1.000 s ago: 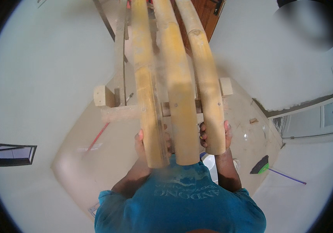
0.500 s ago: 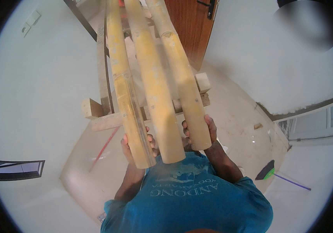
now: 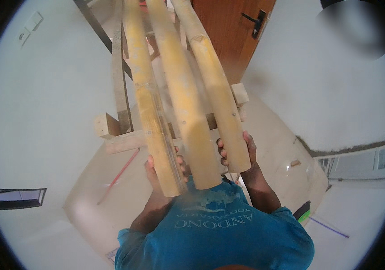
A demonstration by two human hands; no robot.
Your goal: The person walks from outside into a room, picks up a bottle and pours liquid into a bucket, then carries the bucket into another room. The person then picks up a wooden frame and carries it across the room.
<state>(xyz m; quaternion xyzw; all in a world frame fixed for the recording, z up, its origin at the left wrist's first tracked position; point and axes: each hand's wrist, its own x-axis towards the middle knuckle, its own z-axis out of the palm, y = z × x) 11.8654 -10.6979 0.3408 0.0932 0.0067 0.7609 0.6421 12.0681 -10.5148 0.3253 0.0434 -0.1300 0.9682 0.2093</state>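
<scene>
Three long yellow bamboo poles run side by side away from me, fastened over a wooden crosspiece (image 3: 125, 141). My left hand (image 3: 152, 174) is wrapped from below round the near end of the left bamboo pole (image 3: 158, 130), its fingers showing on both sides. Likewise, my right hand (image 3: 250, 147) grips the right bamboo pole (image 3: 221, 101) near its cut end, partly hidden underneath. Between them the middle bamboo pole (image 3: 190, 117) has neither hand on it. Small nail-like dots show on the poles above the crosspiece.
Square wooden blocks (image 3: 107, 125) stick out at the frame's sides. Ahead is a brown door (image 3: 228, 36) with a dark handle. White walls (image 3: 48, 99) stand on both sides. A red stick (image 3: 118, 177) and a wood scrap (image 3: 295, 163) lie on the floor, and a broom (image 3: 304, 212) is at the right.
The near ends of the poles and both hands have shifted slightly right in the view. More of the door shows. Both hands keep their hold.
</scene>
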